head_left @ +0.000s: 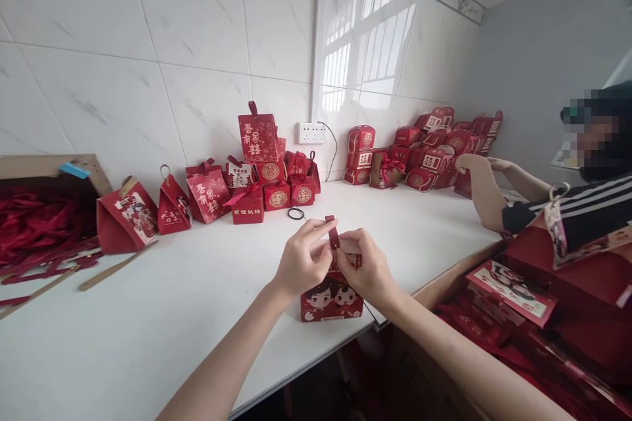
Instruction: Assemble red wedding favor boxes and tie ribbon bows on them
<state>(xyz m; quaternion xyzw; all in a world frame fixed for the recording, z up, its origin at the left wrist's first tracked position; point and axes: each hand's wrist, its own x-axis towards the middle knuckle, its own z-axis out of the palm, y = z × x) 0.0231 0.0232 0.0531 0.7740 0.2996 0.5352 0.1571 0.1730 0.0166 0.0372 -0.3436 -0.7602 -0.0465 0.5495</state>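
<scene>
A red gift box [330, 306] printed with two cartoon faces stands upright near the table's front edge. Above its top, a dark red ribbon loop [333, 231] rises between my hands. My left hand [307, 255] is closed, pinching the ribbon from the left near its upper part. From the right, my right hand [364, 262] pinches low on the ribbon, by a small gold spot, with fingers closed. Both hands hide much of the box's upper part.
Finished-looking red boxes [264, 187] stand along the wall, with another stack [424, 158] at right. A carton of ribbons [39, 217] is left; a carton of red boxes [523, 302] is right. A black ring [296, 213] lies on the white table [162, 322]. Another person's arm [481, 191] reaches in.
</scene>
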